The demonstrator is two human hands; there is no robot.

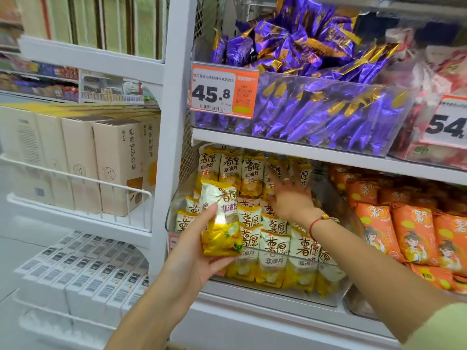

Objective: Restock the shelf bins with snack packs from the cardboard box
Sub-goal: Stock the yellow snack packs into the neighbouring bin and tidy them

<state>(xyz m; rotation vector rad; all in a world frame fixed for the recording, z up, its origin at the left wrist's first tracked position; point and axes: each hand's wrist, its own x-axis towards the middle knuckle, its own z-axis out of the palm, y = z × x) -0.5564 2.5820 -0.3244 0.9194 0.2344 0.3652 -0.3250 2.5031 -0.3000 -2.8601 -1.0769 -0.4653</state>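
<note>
Both hands work at the clear shelf bin point(174, 210) of yellow-and-white snack packs. Left hand point(199, 253) grips one yellow snack pack point(221, 221) upright, thumb across its front and fingers curled behind, just in front of the bin's left end. Right hand point(290, 195) reaches deeper into the same bin with fingers spread and straight, pressing against the standing packs in the bin point(273, 251); it is motion-blurred, and a red bracelet point(316, 223) circles the wrist. Above the right hand sits a bin of purple packs point(316, 109) with an orange price tag point(223, 90). Beside the right hand lie orange packs point(414, 228). Beyond the left hand stand beige cartons point(113, 160).
</note>
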